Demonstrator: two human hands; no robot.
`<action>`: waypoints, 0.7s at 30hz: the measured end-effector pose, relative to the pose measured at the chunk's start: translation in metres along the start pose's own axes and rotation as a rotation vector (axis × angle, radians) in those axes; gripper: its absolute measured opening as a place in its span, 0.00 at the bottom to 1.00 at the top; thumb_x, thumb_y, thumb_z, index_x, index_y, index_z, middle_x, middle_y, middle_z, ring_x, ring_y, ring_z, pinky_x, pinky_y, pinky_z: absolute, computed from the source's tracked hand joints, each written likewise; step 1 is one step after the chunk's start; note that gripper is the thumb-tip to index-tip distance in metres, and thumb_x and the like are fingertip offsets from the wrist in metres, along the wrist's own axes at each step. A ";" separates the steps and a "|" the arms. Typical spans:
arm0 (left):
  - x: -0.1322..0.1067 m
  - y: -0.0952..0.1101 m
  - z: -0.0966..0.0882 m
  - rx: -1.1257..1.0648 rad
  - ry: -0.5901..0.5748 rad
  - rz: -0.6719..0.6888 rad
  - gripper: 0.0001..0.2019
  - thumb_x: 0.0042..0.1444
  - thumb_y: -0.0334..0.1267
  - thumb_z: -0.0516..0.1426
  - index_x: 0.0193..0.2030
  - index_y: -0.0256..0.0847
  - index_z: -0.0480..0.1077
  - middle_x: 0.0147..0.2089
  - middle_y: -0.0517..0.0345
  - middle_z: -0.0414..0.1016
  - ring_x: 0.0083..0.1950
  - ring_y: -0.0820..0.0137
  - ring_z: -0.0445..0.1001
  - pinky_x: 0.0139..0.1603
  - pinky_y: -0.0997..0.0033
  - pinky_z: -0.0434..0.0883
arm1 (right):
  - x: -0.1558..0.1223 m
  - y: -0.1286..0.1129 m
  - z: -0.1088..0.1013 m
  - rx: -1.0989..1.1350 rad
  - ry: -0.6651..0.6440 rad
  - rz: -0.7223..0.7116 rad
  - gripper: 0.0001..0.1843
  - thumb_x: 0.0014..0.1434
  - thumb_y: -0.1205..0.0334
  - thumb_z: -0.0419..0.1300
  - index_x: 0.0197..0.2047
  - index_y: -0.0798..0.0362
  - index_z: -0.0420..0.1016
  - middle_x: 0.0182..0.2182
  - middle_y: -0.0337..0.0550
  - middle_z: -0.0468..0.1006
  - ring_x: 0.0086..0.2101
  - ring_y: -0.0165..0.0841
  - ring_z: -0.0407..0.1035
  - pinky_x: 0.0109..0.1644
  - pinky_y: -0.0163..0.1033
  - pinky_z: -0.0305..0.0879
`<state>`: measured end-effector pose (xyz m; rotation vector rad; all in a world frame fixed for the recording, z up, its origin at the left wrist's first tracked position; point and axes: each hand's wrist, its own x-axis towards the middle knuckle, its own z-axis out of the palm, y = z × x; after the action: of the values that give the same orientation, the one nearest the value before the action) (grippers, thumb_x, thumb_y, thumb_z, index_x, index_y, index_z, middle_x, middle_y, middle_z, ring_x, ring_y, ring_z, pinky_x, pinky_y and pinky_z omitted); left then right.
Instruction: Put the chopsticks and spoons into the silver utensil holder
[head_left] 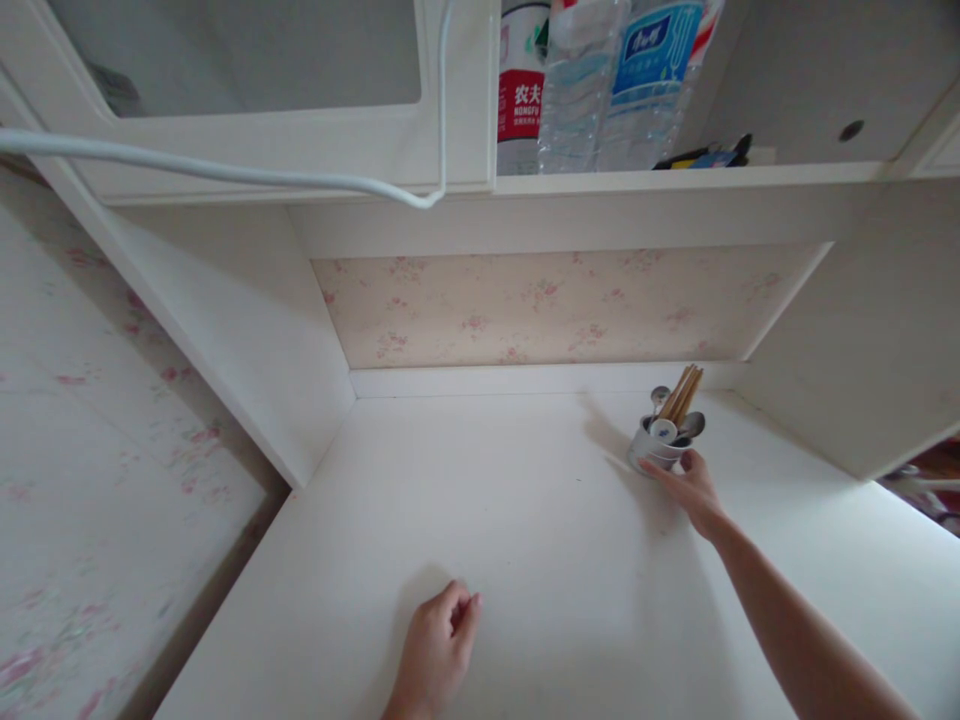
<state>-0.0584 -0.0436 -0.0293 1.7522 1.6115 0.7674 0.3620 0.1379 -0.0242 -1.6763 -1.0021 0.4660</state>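
Head cam looking down at my white bench (540, 520), which sits in a little alcove with flowery wallpaper (555, 305) at the back. Right hand (694, 487) is stretched out with the fingers mostly straight, fingertips touching the near side of a small cup (651, 448) over toward the back right corner. It's more of a touch than a grab from what I can see, the fingers aren't wrapped around it. The cup is upright and stuffed with wooden chopsticks (682, 392) leaning to the right, plus a few metal spoons (691, 424) and one white one.

Left hand (439, 650) is down near the front edge of the bench, loosely curled with the fingers tucked in, resting on the surface and holding nothing. It's well apart from the cup.

Up top is a shelf (675, 178) with a couple of clear water bottles (600, 80) and one with a red label (521, 90), and some dark bits lying beside them that I can't make out. A white cable (225, 170) droops across the cabinet (262, 130) on the left and runs up by the bottles.
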 end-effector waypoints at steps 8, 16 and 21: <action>-0.001 0.000 0.000 -0.039 -0.034 -0.019 0.18 0.62 0.50 0.46 0.25 0.42 0.56 0.21 0.65 0.59 0.24 0.74 0.59 0.27 0.75 0.54 | -0.039 -0.010 -0.028 0.055 0.035 0.132 0.61 0.32 0.44 0.72 0.65 0.47 0.46 0.62 0.53 0.55 0.61 0.49 0.53 0.63 0.50 0.53; 0.016 0.012 0.000 -0.165 -0.072 -0.142 0.21 0.58 0.53 0.48 0.22 0.42 0.53 0.20 0.67 0.51 0.24 0.75 0.54 0.26 0.74 0.51 | -0.143 -0.051 0.011 0.200 -0.143 0.009 0.28 0.45 0.44 0.66 0.44 0.50 0.66 0.32 0.40 0.72 0.34 0.35 0.70 0.40 0.41 0.68; 0.044 0.040 -0.002 -0.252 -0.118 -0.104 0.23 0.56 0.55 0.50 0.19 0.42 0.51 0.19 0.68 0.47 0.24 0.76 0.50 0.25 0.73 0.49 | -0.220 -0.085 0.070 0.207 -0.487 -0.028 0.21 0.57 0.44 0.56 0.24 0.52 0.63 0.17 0.31 0.57 0.20 0.26 0.53 0.24 0.33 0.50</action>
<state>-0.0317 -0.0021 0.0030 1.4951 1.4478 0.7664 0.1534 0.0084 -0.0085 -1.3879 -1.2748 0.9566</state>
